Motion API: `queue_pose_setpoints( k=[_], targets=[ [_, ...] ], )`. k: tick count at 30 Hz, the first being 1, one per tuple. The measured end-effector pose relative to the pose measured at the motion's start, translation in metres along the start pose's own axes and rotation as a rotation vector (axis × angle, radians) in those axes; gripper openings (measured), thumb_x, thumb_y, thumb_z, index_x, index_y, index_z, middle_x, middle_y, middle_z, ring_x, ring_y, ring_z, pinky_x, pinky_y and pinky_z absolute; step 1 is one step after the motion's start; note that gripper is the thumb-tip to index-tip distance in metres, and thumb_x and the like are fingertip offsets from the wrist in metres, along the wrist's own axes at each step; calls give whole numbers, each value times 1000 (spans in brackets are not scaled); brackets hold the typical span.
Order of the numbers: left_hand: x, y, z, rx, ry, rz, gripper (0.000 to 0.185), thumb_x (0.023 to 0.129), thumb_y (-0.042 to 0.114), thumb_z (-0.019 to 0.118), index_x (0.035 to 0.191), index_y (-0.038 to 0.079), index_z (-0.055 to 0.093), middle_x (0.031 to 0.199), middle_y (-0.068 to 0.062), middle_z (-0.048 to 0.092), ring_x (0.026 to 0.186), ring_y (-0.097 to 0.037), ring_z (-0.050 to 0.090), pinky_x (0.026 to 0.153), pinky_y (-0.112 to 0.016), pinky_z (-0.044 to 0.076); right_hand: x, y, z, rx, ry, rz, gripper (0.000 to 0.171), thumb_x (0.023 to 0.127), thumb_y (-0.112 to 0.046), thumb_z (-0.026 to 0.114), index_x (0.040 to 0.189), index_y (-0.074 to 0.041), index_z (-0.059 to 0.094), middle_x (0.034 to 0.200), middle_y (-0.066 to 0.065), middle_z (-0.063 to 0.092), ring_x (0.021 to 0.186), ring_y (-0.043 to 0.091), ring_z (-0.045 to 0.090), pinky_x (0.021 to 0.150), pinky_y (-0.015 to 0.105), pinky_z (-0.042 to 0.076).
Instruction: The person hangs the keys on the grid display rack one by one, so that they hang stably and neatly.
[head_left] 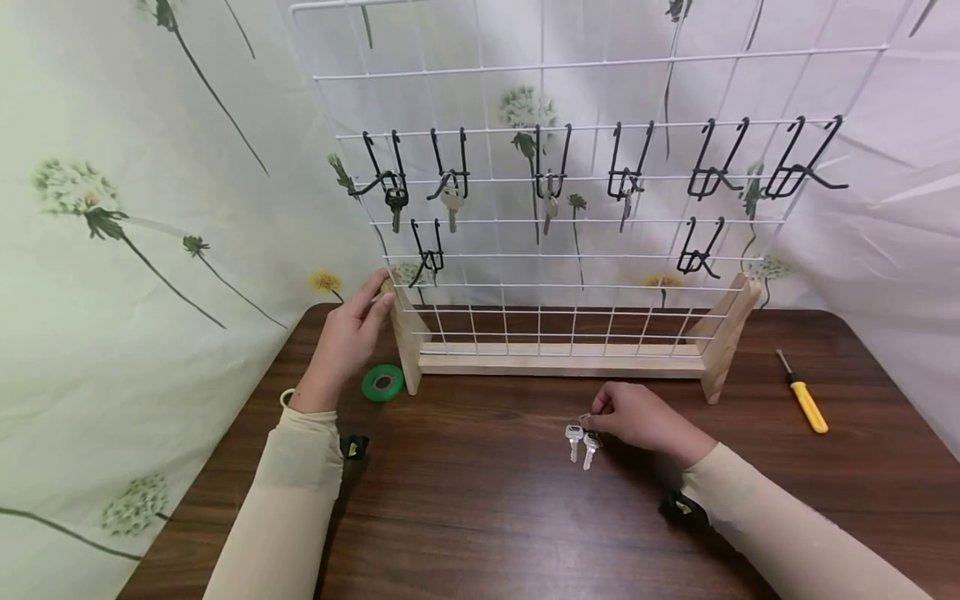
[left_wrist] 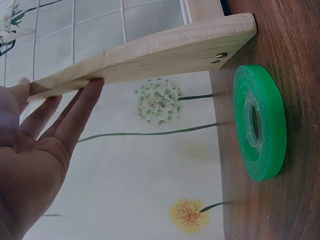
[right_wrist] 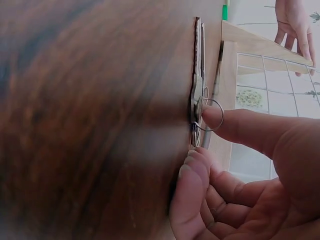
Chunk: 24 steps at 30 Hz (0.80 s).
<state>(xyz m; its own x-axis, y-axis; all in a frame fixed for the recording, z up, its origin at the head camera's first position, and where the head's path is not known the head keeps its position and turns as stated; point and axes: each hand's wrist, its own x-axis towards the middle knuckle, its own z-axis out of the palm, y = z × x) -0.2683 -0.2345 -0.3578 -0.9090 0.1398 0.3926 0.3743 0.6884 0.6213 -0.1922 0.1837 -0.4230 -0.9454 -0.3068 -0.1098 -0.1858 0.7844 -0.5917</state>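
Your right hand (head_left: 637, 417) is down on the table (head_left: 480, 517), thumb + forefinger closing on the ring of the keys (head_left: 582, 440); the right wrist cam shows a fingertip through or against the ring (right_wrist: 207, 116), other fingers curled by the key heads. Looks like a pinch just forming, keys not yet off the wood. They lie flat, mid-table, in front of the rack's wooden base (head_left: 562, 364). Your left hand (head_left: 351, 333) has straight fingers pressed flat to the rack's left wooden upright (left_wrist: 145, 50), steadying it, gripping nothing. Green tape roll (head_left: 382, 382) sits just beside that upright; yellow screwdriver (head_left: 804, 398) well apart at far right. On the wire grid (head_left: 585, 167), several black hooks carry keys already; the right-hand ones (head_left: 716, 171) & the lower ones look empty. Judging by that, you're at the pick-up step. Next move prob needs a firm pinch on the ring, a clean lift, then threading the ring over a free hook tip while the left hand braces the rack.
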Motion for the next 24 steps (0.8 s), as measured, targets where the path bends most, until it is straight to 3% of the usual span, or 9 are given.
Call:
queue_pose_setpoints(
  k=[8,16,24],
  targets=[
    [0,-1,0,-21,-10,-3,54,116,36,47,168,24,39,147,-29,64,123,-47,71,105,-64,55,0,-5,0,-2,-28,13,24,90,-30,83,86,-10,70,76,-4,65,68,10,54,66,27,44],
    [0,0,0,-9,-2,2,53,116,35,48,167,24,40,142,-29,67,114,-47,74,101,-64,57,2,-8,0,5,-56,-4,24,89,-28,83,73,-14,71,64,-10,56,64,9,50,63,26,41],
    [0,-1,0,-8,1,9,53,116,35,48,167,23,40,141,-30,67,116,-47,73,103,-64,55,1,-6,1,15,-40,3,22,90,-24,82,78,-14,67,69,-7,58,66,10,53,65,27,43]
  ],
)
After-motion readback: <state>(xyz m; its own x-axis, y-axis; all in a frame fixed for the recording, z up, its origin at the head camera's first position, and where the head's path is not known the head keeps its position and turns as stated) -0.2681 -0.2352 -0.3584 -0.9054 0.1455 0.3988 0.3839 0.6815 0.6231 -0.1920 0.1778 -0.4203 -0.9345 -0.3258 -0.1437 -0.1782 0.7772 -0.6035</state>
